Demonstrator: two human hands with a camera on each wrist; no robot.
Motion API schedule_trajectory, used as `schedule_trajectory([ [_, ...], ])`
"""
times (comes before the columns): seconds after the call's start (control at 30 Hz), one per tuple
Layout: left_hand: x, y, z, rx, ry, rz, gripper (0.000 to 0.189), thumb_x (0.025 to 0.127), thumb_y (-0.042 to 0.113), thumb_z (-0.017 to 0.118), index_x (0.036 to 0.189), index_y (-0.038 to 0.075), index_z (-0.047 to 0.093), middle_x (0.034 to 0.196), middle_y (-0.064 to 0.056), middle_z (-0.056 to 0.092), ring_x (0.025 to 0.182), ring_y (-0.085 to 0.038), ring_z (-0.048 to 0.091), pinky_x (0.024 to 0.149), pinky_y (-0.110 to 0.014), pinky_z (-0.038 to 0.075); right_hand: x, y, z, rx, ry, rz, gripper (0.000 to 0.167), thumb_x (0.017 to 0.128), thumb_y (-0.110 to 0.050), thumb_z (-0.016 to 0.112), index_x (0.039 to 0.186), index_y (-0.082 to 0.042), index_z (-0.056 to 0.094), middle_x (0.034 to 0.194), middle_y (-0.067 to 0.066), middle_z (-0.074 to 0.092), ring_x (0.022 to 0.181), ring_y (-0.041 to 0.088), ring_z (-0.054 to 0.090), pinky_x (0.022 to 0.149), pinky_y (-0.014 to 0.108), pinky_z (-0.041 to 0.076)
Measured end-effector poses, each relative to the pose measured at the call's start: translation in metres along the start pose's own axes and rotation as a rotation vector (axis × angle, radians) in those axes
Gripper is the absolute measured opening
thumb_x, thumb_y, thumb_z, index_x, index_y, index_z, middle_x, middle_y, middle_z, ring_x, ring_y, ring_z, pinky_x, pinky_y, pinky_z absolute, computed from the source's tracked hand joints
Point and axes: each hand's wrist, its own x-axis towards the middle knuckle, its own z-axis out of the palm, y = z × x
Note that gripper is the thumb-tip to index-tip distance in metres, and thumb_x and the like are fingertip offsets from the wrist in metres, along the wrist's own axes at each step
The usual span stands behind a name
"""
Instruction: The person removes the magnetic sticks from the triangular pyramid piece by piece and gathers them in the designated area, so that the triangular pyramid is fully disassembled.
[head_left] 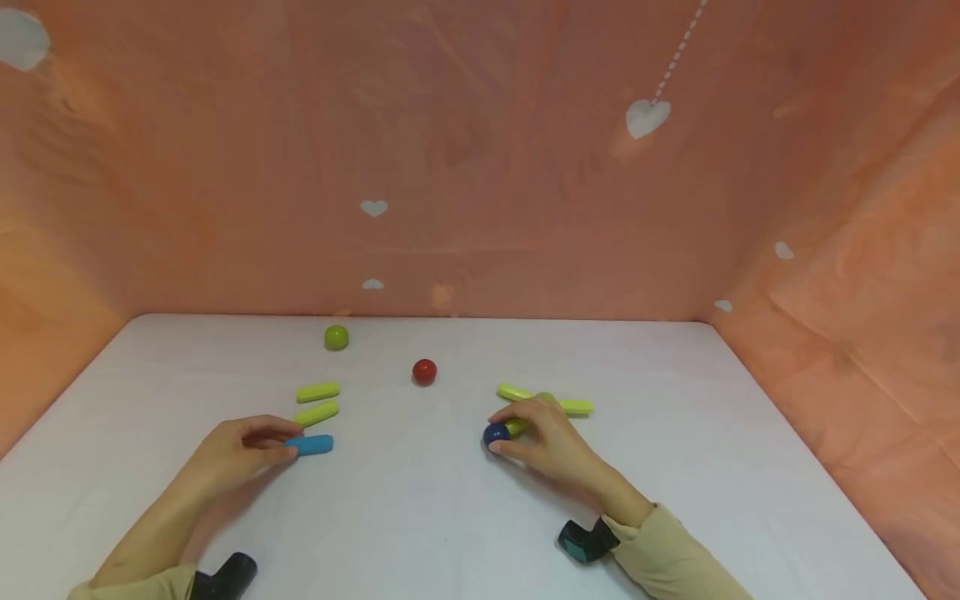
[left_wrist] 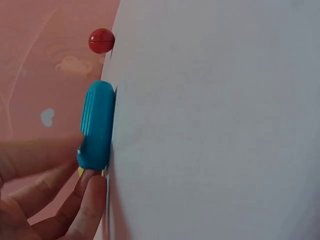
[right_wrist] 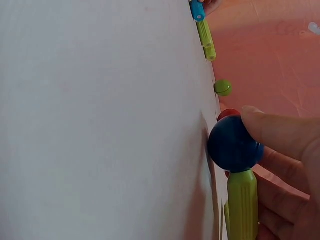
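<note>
My left hand [head_left: 236, 450] pinches the near end of a blue ribbed rod [head_left: 315, 445] that lies low over the white table. In the left wrist view the thumb [left_wrist: 45, 155] reaches the lower end of this blue rod [left_wrist: 99, 125]. My right hand [head_left: 551, 437] grips a dark blue ball [head_left: 496, 433] between thumb and fingers. That ball [right_wrist: 232, 143] sits against the end of a yellow-green rod [right_wrist: 243, 205]. Behind the right hand, two more yellow-green rods [head_left: 576, 407] meet at a green ball [head_left: 547, 397], which the fingers partly hide.
Two loose yellow-green rods [head_left: 318, 392] lie beyond the left hand. A red ball [head_left: 424, 372] rests near the middle, and a green ball [head_left: 336, 337] is farther back. Orange cloth walls [head_left: 487, 167] with pale hearts border the white table [head_left: 420, 517] at the back and sides.
</note>
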Motion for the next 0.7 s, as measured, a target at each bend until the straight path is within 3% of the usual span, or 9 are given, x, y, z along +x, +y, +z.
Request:
schedule_trajectory([
  [0.2, -0.006, 0.006, -0.003, -0.033, 0.026, 0.005, 0.04, 0.09, 0.025, 0.066, 0.119, -0.002, 0.062, 0.104, -0.011, 0.069, 0.084, -0.008, 0.06, 0.07, -0.026, 0.05, -0.001, -0.003, -0.002, -0.003, -0.006, 0.003, 0.03, 0.083, -0.028, 0.075, 0.109, -0.015, 0.07, 0.104, -0.005, 0.069, 0.102, 0.016, 0.051, 0.093, 0.038, 0.036],
  [0.37, -0.009, 0.02, -0.006, -0.01, 0.073, 0.01, 0.044, 0.092, 0.034, 0.063, 0.121, 0.001, 0.062, 0.108, -0.013, 0.068, 0.089, -0.015, 0.061, 0.072, -0.028, 0.047, -0.003, -0.008, -0.004, -0.006, 0.008, 0.008, 0.03, 0.081, -0.024, 0.076, 0.109, -0.014, 0.07, 0.104, -0.005, 0.069, 0.101, 0.016, 0.051, 0.092, 0.039, 0.036],
  [0.5, -0.008, 0.034, -0.001, -0.01, 0.101, 0.043, 0.041, 0.093, 0.035, 0.062, 0.118, 0.003, 0.064, 0.113, -0.016, 0.066, 0.099, -0.024, 0.06, 0.075, -0.03, 0.045, -0.004, -0.012, -0.006, -0.032, 0.025, -0.005, 0.03, 0.081, -0.024, 0.076, 0.109, -0.014, 0.07, 0.103, -0.005, 0.069, 0.1, 0.016, 0.051, 0.092, 0.039, 0.036],
  [0.7, -0.006, 0.055, 0.015, -0.105, 0.075, 0.081, 0.035, 0.092, 0.03, 0.064, 0.115, 0.003, 0.067, 0.115, -0.013, 0.065, 0.094, -0.013, 0.058, 0.076, -0.023, 0.045, -0.007, -0.02, -0.01, 0.017, 0.022, 0.002, 0.034, 0.082, -0.023, 0.076, 0.112, -0.01, 0.07, 0.106, -0.002, 0.07, 0.106, 0.019, 0.055, 0.097, 0.041, 0.041],
])
